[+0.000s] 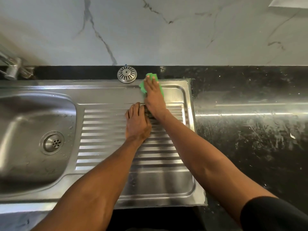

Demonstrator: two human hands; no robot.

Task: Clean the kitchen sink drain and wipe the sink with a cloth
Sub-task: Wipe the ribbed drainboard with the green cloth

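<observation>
A steel sink has its basin (21,114) at the left and a ribbed drainboard (106,130) in the middle. The drain (53,143) sits in the basin floor. A round slotted strainer cover (127,74) lies upside down on the black ledge behind the sink. My right hand (154,95) lies flat on a green cloth (143,86) at the drainboard's far right corner, fingers spread over it. My left hand (137,122) rests palm down on the drainboard ribs just beside the right wrist, holding nothing.
A chrome tap (11,68) stands at the far left behind the basin. A black stone counter (250,122) with pale smears runs to the right. White marble wall tiles (166,30) rise behind. Water drops lie around the basin's right rim.
</observation>
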